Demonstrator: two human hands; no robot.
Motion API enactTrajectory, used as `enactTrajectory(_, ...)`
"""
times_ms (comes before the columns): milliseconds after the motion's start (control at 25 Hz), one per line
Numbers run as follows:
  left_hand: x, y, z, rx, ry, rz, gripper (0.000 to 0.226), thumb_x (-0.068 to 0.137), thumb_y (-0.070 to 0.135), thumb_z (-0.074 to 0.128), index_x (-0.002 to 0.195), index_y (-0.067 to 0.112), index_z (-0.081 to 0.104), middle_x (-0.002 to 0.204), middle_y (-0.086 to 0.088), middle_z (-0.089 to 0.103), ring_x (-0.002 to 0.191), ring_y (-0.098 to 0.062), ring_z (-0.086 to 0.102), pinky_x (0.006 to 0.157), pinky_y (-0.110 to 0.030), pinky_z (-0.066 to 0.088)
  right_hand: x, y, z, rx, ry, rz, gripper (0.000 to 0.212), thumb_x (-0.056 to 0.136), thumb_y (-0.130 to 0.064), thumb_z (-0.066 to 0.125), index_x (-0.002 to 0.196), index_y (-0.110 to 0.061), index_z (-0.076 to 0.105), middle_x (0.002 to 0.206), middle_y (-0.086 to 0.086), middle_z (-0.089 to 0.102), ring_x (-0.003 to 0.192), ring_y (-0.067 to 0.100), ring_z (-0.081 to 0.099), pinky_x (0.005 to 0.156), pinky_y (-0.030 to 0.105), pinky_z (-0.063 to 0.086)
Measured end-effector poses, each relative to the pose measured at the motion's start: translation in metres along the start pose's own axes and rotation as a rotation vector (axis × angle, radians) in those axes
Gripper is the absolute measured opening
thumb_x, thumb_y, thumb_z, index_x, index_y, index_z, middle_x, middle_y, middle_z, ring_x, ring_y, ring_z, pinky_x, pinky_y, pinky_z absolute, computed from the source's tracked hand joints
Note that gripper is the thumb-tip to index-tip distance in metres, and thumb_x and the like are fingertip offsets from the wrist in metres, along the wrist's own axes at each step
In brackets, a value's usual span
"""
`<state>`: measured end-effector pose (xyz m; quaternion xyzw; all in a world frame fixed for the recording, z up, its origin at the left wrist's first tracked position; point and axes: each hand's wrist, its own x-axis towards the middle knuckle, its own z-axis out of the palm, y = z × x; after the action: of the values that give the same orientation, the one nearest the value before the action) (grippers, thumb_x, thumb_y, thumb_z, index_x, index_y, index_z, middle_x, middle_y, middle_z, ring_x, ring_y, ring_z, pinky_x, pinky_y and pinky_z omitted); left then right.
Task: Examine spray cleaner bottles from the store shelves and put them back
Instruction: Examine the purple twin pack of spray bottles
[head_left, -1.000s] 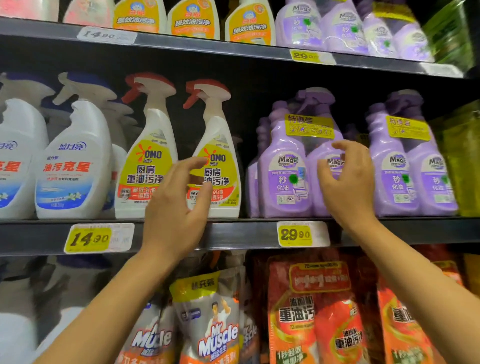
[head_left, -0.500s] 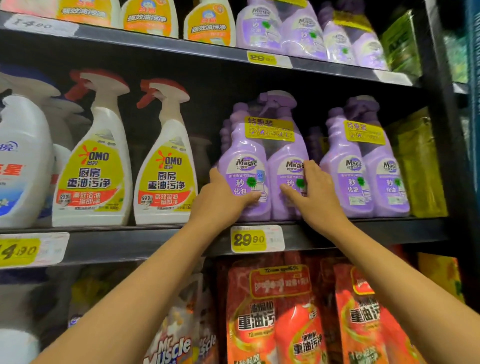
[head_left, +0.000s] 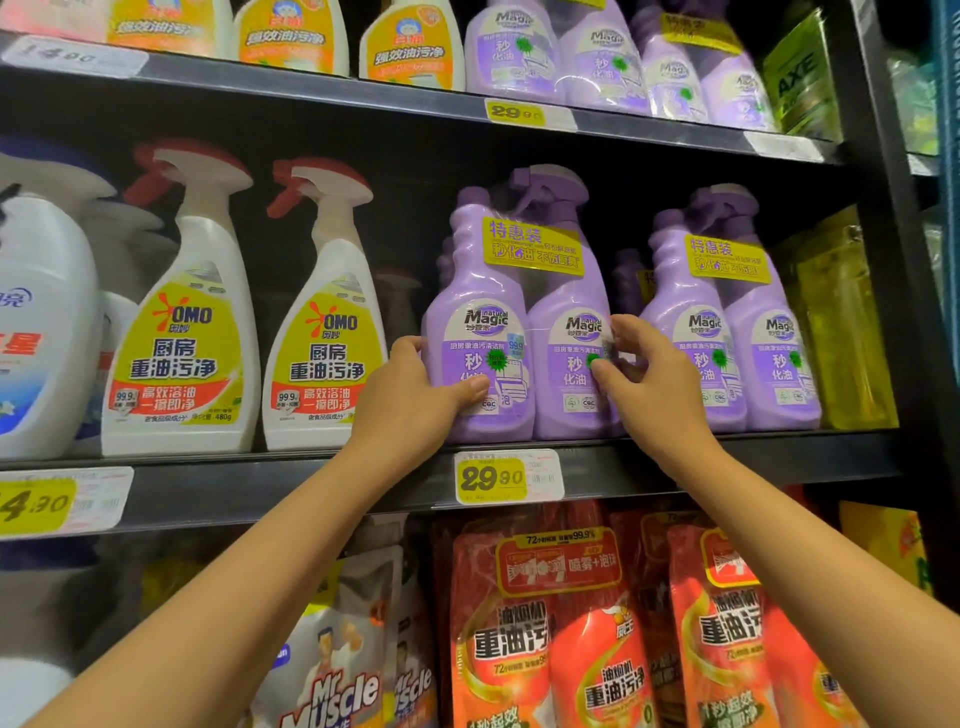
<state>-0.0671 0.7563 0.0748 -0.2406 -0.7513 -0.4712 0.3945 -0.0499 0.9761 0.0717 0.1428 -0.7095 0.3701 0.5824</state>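
Looks like the very start of a pickup. Both hands are on the purple twin-pack (head_left: 524, 332) in the middle of the frame, which sits on the middle shelf (head_left: 779, 457) right above the 29.90 price tag (head_left: 508, 477). Left hand (head_left: 410, 400) wraps its left side, thumb across the front; right hand (head_left: 652, 379) curls partly closed against its right bottle. It isn't lifted yet, so I'd say examining and putting back are both left. The OMO bottles (head_left: 322, 332) stand untouched at centre left.

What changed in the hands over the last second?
The left hand left the OMO bottle and moved right onto the purple twin pack; the right hand settled on the pack's other side. Both now grip it. The pack still stands on the shelf.
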Motion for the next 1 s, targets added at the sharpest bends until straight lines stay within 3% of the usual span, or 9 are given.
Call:
enactTrajectory(120,-0.004,-0.001,-0.003,0.017,0.041,0.039,0.057,0.076,0.044,0.074,0.120,0.020,0.046,0.105,0.002,0.065,0.092,-0.018,0.062,0.065,-0.025,0.046,0.003,0.001,0.008,-0.014,-0.080,0.059,0.048,0.092,-0.020,0.062,0.136,-0.015,0.044,0.127,0.000,0.059,0.112,0.021,0.056,0.098,0.039,0.045)
enactTrajectory(200,-0.005,-0.003,-0.007,-0.021,0.051,0.037,0.049,0.077,0.044,0.074,0.111,0.026,0.044,0.102,0.003,0.064,0.091,-0.018,0.062,0.067,-0.029,0.048,0.006,-0.001,0.011,0.159,-0.192,0.187,0.055,0.091,-0.028,0.065,0.138,-0.016,0.040,0.122,-0.009,0.059,0.109,0.015,0.058,0.096,0.034,0.046)
enactTrajectory(320,-0.004,-0.007,-0.014,-0.117,0.002,0.014,0.049,0.077,0.041,0.074,0.111,0.028,0.042,0.093,0.009,0.063,0.087,-0.012,0.064,0.064,-0.024,0.047,0.013,0.001,0.010,0.350,-0.300,0.342,0.050,0.085,-0.029,0.070,0.128,-0.012,0.050,0.118,0.002,0.066,0.105,0.019,0.065,0.087,0.031,0.053)
enactTrajectory(440,-0.002,-0.007,-0.017,-0.231,-0.098,-0.040,0.053,0.077,0.038,0.074,0.115,0.028,0.038,0.098,0.007,0.063,0.089,-0.009,0.065,0.064,-0.021,0.048,0.015,-0.001,0.006,0.453,-0.305,0.389,0.052,0.075,-0.028,0.078,0.119,-0.008,0.060,0.109,0.006,0.072,0.099,0.020,0.069,0.083,0.030,0.055)
enactTrajectory(640,-0.006,0.004,-0.017,-0.303,-0.086,-0.093,0.085,0.052,0.075,0.061,0.117,0.030,0.029,0.102,0.016,0.062,0.084,0.007,0.060,0.060,-0.012,0.040,0.009,-0.013,0.003,0.566,-0.273,0.349,0.077,0.049,-0.040,0.083,0.115,-0.005,0.062,0.103,0.009,0.074,0.089,0.019,0.072,0.071,0.028,0.055)
enactTrajectory(800,-0.006,0.001,-0.012,-0.323,0.017,-0.033,0.078,0.059,0.071,0.064,0.118,0.025,0.042,0.104,0.010,0.067,0.088,-0.005,0.067,0.068,-0.020,0.049,0.008,-0.022,0.001,0.662,-0.271,0.376,0.084,0.056,-0.045,0.079,0.122,0.000,0.055,0.110,0.016,0.071,0.090,0.024,0.071,0.070,0.032,0.057)
enactTrajectory(1000,-0.009,0.009,-0.021,-0.359,0.041,-0.003,0.070,0.058,0.073,0.071,0.110,0.029,0.056,0.095,0.013,0.071,0.079,-0.002,0.070,0.066,-0.023,0.052,0.009,-0.041,-0.002,0.668,-0.264,0.424,0.084,0.064,-0.048,0.075,0.126,0.003,0.051,0.109,0.019,0.070,0.090,0.029,0.070,0.073,0.036,0.056)
